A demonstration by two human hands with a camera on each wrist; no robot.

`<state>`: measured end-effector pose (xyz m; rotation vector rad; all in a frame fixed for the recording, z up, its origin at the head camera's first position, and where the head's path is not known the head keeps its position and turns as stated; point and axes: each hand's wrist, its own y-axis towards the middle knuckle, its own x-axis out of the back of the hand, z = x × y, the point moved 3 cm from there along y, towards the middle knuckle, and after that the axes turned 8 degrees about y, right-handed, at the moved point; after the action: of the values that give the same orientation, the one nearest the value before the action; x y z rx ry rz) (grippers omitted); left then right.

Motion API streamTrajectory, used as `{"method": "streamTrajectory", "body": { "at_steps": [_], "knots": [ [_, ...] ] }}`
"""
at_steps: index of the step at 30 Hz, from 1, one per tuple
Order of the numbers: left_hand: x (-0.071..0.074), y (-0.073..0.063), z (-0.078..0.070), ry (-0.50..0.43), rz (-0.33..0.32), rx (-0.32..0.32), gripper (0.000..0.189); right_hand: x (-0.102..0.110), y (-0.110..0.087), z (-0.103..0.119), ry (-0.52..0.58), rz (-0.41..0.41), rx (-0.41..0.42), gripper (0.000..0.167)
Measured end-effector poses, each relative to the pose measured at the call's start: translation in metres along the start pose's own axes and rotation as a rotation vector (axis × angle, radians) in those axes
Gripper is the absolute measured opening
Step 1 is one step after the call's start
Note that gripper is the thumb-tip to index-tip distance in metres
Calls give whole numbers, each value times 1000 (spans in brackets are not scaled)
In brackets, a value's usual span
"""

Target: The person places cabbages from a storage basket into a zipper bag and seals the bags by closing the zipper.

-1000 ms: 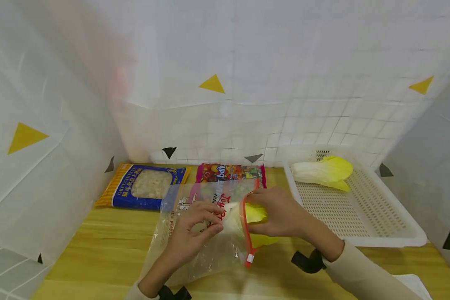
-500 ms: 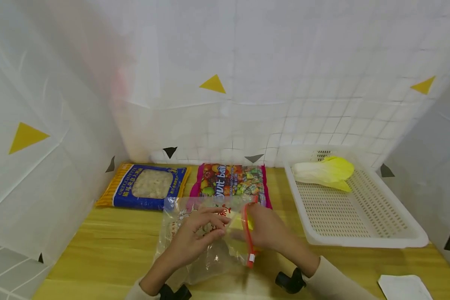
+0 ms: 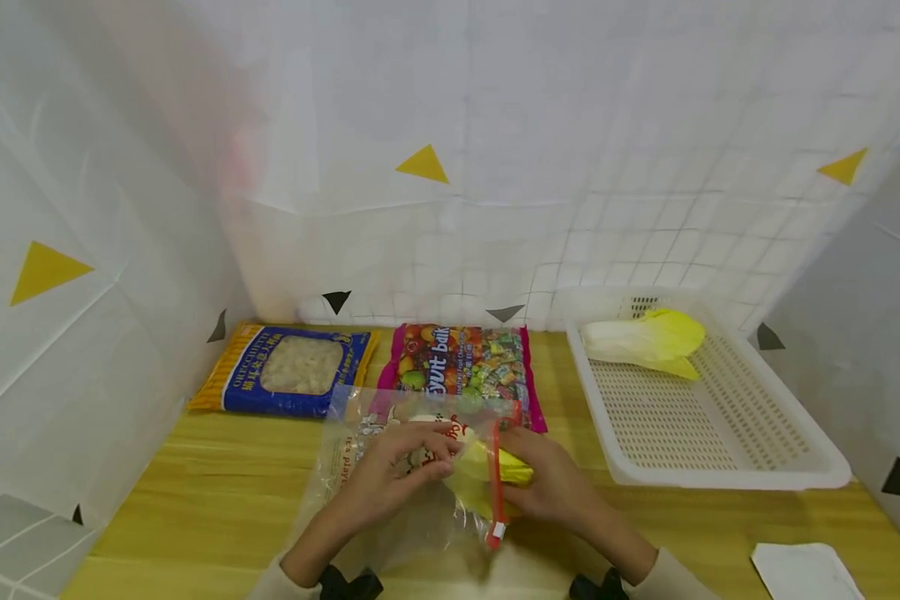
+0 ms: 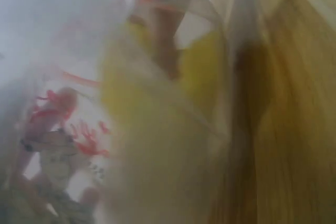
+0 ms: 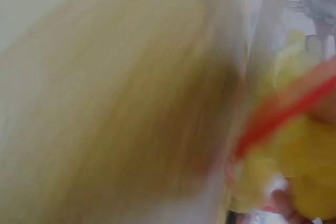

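Note:
A clear zip bag (image 3: 438, 525) with red print lies low over the table, its red-edged mouth turned right. Most of a small napa cabbage (image 3: 513, 471) is inside it, yellow leaf ends sticking out past the red zip. My right hand (image 3: 558, 483) holds those leaf ends at the mouth, fingers above and thumb below. My left hand (image 3: 397, 467) grips the bag's film from the left, thumb close to the fingers. Through blurred film, the left wrist view shows the cabbage (image 4: 157, 145) lengthwise. In the right wrist view the red zip (image 5: 289, 114) crosses the leaves.
Behind the bag lie a blue-and-yellow orecchiette pack (image 3: 300, 367) and a colourful candy bag (image 3: 472, 358). At right stands a white perforated basket (image 3: 727, 477) holding another napa cabbage (image 3: 637, 342). A folded white cloth (image 3: 806, 571) lies front right.
The right hand has pushed the cabbage leftward, deeper into the bag, then come slightly back at the mouth. The bag has sunk lower, uncovering more of the candy bag. The left hand stays nearly still.

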<state>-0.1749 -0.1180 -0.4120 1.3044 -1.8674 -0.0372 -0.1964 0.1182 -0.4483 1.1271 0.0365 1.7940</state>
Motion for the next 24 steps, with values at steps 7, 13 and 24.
{"method": "streamTrajectory", "body": {
  "at_steps": [7, 13, 24],
  "knots": [
    [-1, 0, -12, 36, -17, -171, 9, -4, 5, 5, 359, -117, 92, 42],
    [-1, -2, -22, -7, 22, -233, 11, -14, 13, 4, 431, -198, -128, 31],
    [3, 0, -12, 10, -30, -138, 9, -22, 21, -5, 243, -248, -367, 20]
  ]
}}
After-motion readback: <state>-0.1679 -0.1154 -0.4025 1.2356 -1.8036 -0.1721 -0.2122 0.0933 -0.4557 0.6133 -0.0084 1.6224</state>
